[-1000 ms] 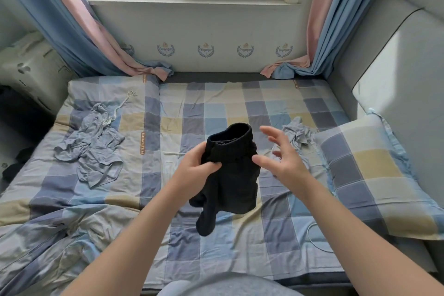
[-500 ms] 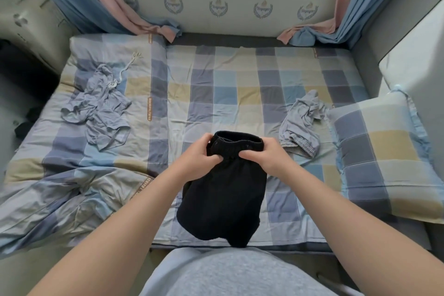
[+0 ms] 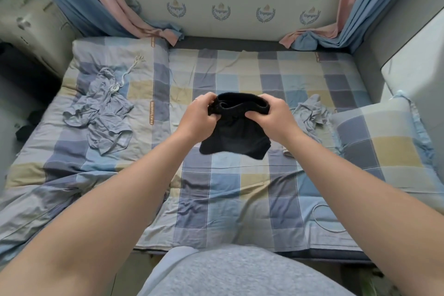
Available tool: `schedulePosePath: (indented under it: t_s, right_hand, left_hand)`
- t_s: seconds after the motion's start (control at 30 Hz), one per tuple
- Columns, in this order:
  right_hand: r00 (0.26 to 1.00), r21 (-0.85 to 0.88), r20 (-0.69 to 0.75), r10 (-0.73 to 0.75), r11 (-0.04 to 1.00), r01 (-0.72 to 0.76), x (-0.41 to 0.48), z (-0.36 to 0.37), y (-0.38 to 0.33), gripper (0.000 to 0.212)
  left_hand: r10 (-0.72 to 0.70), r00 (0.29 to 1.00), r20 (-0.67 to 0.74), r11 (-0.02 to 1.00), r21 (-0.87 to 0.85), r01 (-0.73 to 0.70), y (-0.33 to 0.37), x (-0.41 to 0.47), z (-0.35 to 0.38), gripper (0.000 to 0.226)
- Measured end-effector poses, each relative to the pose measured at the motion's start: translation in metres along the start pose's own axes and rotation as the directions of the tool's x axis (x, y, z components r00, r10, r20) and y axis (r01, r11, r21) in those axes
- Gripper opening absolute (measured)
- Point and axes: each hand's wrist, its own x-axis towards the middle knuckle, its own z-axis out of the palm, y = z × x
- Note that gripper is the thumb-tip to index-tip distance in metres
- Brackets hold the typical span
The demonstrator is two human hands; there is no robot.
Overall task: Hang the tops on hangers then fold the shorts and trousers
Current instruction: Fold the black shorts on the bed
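A pair of black shorts point(image 3: 234, 138) hangs in the air above the middle of the checked bed point(image 3: 240, 190). My left hand point(image 3: 200, 116) grips the left end of its waistband and my right hand point(image 3: 274, 116) grips the right end, so the waistband opening faces me. The leg ends dangle just over the sheet. A crumpled grey-blue garment with a white drawstring point(image 3: 105, 113) lies on the bed at the left. A smaller crumpled grey-blue garment point(image 3: 310, 115) lies at the right, partly hidden behind my right hand.
A checked pillow point(image 3: 389, 149) lies at the bed's right edge against a grey padded headboard point(image 3: 418, 74). Blue and pink curtains point(image 3: 115, 12) hang down onto the far corners. A rumpled quilt point(image 3: 38, 199) covers the near left. A thin white cable point(image 3: 322, 221) loops near the front right.
My right hand has closed on the waistband alongside the left. Both hands have since carried the shorts forward over the bed, and the legs swung up from the near edge.
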Motion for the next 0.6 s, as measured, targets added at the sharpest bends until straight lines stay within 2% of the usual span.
schedulePosePath:
  t_s: [0.1, 0.2, 0.37, 0.47, 0.6]
  right_hand:
    - [0.998, -0.062, -0.039, -0.056, 0.997, 0.053, -0.008, 0.005, 0.003, 0.023]
    - [0.996, -0.141, -0.048, -0.077, 0.988, 0.069, -0.024, 0.025, 0.025, 0.025]
    - [0.998, -0.376, 0.063, -0.001, 0.926, 0.025, -0.062, 0.1, 0.105, 0.027]
    - [0.978, -0.471, 0.186, 0.094, 0.882, 0.004, -0.089, 0.159, 0.168, 0.026]
    - [0.919, -0.515, 0.313, 0.238, 0.856, -0.046, -0.13, 0.238, 0.251, 0.026]
  left_hand:
    - [0.076, 0.996, -0.039, 0.996, 0.044, -0.074, -0.002, -0.004, 0.002, 0.029]
    - [0.087, 0.996, -0.006, 0.992, 0.087, -0.086, -0.02, -0.018, 0.015, 0.033]
    - [-0.055, 0.982, 0.18, 0.977, 0.213, 0.015, -0.094, -0.05, 0.069, 0.041]
    - [-0.172, 0.936, 0.308, 0.949, 0.306, 0.074, -0.16, -0.071, 0.118, 0.037]
    - [-0.28, 0.851, 0.444, 0.92, 0.378, 0.106, -0.252, -0.117, 0.19, 0.029]
